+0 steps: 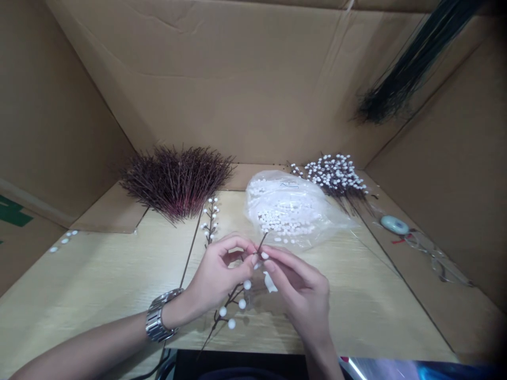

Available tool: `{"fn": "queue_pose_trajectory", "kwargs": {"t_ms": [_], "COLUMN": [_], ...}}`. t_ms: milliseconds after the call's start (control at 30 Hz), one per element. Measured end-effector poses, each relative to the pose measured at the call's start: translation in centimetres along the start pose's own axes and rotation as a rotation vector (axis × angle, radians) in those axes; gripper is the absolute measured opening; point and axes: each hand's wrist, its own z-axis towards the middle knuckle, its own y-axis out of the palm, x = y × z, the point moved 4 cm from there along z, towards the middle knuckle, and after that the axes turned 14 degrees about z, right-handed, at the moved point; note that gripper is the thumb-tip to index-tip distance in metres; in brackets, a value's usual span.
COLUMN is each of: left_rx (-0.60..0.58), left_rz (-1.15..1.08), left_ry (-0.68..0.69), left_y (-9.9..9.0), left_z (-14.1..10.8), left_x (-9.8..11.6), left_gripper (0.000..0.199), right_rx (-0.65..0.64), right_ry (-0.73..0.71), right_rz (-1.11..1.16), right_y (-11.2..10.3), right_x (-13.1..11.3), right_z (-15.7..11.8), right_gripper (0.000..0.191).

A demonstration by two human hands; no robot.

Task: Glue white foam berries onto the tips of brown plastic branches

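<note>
While the brown artificial berry twig (232,296) is held above the middle of the wooden tabletop (368,295), its upper part is pinched between the thumb and fingertips of the left hand (219,269). A single white berry (264,255) is pinched between the thumb and index finger of the right hand (303,290), right against the twig; whether it is already seated on a branch tip cannot be told. Several white berries are carried on the twig's lower part, which is slanted toward the near table edge. A metal-link wristwatch (159,315) is worn on the left wrist. Just below the fingertips, a white scrap (270,282) can be seen, its nature unclear.

Beyond the left hand, a berry-covered sprig (211,219) is laid on the table, its lower end hidden. A clear plastic bag (332,219) filled with white berries is placed beyond the hands. It is flanked by a thick bundle of bare brown twigs (178,179) on the left and a pile of berried stems (336,174) on the right. Eyeglasses (440,264) are set at the far right, near a pale green oval object (394,225).
</note>
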Motion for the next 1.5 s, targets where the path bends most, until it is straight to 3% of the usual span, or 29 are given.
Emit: {"fn": "queue_pose_trajectory", "kwargs": {"t_ms": [133,233,300,400,433,633,933,1333,1500], "left_rx": [0.002,-0.016,-0.042,-0.073,-0.078,-0.125,-0.251,-0.265,-0.273], "left_rz": [0.038,0.064,0.079,0.088,0.087,0.013,-0.135,-0.208,-0.218], "left_ry": [0.017,0.031,0.038,0.033,0.026,-0.032,-0.122,-0.137,-0.128], "left_y": [-0.1,0.0,0.1,0.2,0.3,0.7,1.4,1.8,1.8], "left_z": [0.0,-0.1,-0.3,-0.4,-0.4,-0.3,-0.5,-0.6,-0.5], "left_x": [0.3,0.2,0.1,0.1,0.0,-0.4,-0.8,-0.4,-0.5], "left_gripper": [0.005,0.005,0.005,0.006,0.006,0.011,0.020,0.019,0.019], "right_rx": [-0.029,-0.006,-0.051,-0.315,-0.368,-0.515,-0.525,-0.526,-0.476], "right_ry": [0.076,0.085,0.097,0.087,0.099,0.148,0.181,0.188,0.105], "right_rz": [0.072,-0.005,-0.203,-0.744,-0.824,-1.006,-1.109,-1.188,-1.098], "right_y": [-2.0,-4.5,-6.0,-7.0,-7.2,-6.3,-6.1,-5.2,-4.9], "right_x": [-0.2,0.2,1.0,2.9,3.6,7.5,10.0,10.4,8.8], "right_z": [0.2,1.7,3.6,7.0,8.1,12.3,13.6,14.4,13.6], "right_gripper": [0.037,0.027,0.024,0.030,0.030,0.028,0.029,0.025,0.028]}}
